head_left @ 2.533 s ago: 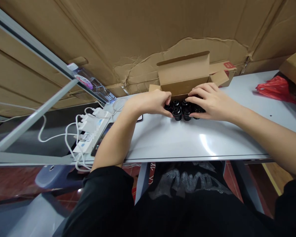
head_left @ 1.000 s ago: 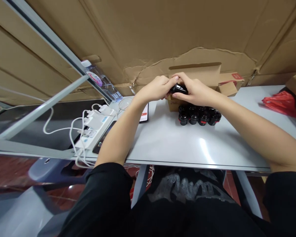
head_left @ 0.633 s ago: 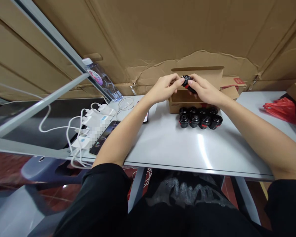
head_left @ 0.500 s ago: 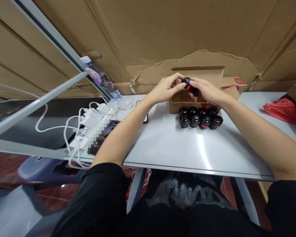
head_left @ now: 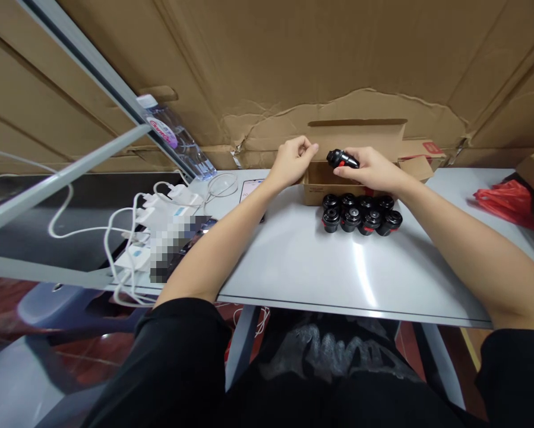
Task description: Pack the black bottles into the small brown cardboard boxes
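Note:
My right hand (head_left: pixel 368 165) grips a black cylinder with a red tab (head_left: pixel 341 159) above an open cardboard box (head_left: pixel 320 195). The cylinder lies sideways, its ringed end pointing left; its exact kind I cannot tell. Apart from it, to the left, my left hand (head_left: pixel 293 157) is closed with thumb and fingertips pinched together; whatever may be between them is too small to make out. In front of the box, several similar black cylinders (head_left: pixel 351 219) stand upright in two rows, some showing red tabs.
On the left are a phone (head_left: pixel 250 188), white chargers and cables (head_left: pixel 177 196), and a water bottle (head_left: pixel 177 138) leaning by the metal frame (head_left: pixel 101 77). A red plastic bag (head_left: pixel 507 199) lies at the right. Cardboard (head_left: pixel 267 71) lines the back of the table (head_left: pixel 302 261).
My left hand has come off the black cylinder and moved left, its fingers pinched. My right hand keeps the cylinder, which has turned closer to level. The standing rows are unchanged.

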### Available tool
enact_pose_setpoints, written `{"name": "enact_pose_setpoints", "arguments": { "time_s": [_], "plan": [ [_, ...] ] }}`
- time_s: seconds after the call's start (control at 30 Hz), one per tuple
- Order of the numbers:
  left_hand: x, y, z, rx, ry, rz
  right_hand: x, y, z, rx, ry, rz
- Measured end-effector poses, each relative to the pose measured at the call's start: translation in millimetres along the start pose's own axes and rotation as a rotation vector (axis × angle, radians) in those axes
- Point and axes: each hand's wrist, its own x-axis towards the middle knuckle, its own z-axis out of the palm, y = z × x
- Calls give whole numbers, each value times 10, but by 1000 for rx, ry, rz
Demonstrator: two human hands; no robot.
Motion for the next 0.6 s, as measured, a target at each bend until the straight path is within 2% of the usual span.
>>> {"name": "enact_pose_setpoints", "arguments": {
  "time_s": [0.23,0.33,0.47,0.6],
  "plan": [
    [-104,-197,256,-261,127,-293,17,74,5,88,34,17],
    [-139,-210,318,-420,119,-386,35,115,5,119,-1,5],
    [-218,-173,360,-530,58,-379,40,136,12,182,-46,-34],
    [-267,-124,390,-557,119,-324,41,154,12,220,-47,-38]
  ]
}}
